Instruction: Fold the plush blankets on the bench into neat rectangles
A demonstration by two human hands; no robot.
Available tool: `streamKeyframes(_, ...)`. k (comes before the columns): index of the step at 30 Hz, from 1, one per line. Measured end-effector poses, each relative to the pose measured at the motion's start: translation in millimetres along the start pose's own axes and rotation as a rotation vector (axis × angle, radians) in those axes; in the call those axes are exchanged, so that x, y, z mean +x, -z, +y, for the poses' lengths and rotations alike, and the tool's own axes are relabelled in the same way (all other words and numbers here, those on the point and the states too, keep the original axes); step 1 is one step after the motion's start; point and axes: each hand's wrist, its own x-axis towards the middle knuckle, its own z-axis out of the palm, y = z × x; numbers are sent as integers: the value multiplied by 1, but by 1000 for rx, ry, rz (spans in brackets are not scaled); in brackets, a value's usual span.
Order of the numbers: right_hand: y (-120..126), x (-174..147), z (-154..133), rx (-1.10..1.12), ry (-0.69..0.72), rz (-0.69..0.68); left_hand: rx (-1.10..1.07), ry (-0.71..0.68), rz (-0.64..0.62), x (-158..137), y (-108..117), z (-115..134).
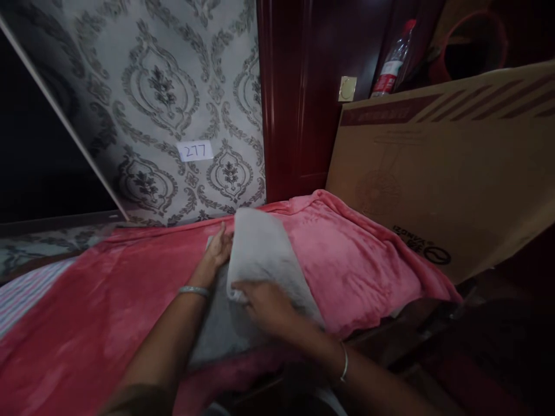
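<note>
A grey cloth (266, 248), perhaps a towel, lies on a pink plush blanket (351, 260). Its upper layer is folded over, with the rounded fold along the left side and more grey fabric beneath. My left hand (219, 248) is by the far left end of the fold, thumb raised apart and fingers loosely bent at the cloth's edge; the fingertips are partly hidden. At the near end of the fold my right hand (266, 303) is closed, pinching the cloth's corner between thumb and fingers.
A large cardboard box (433, 173) leans at the right, with a plastic bottle (390, 66) and a round red-rimmed container (477, 46) behind it. Patterned wallpaper (169, 98) with a paper label (195, 151) and a dark red door panel (299, 104) stand behind the blanket. Striped fabric (30, 289) lies left.
</note>
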Motion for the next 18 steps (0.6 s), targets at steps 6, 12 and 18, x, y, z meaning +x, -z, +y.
streamKeyframes(6,-40,-30,2,-45,63,5,118,-55,197,-10,21,-25)
streamKeyframes(12,-32,-56,25,-129,30,105,127,-86,196,2,11,-26)
streamKeyframes(18,-22,-45,4,-147,94,248,202,-179,173,6,11,16)
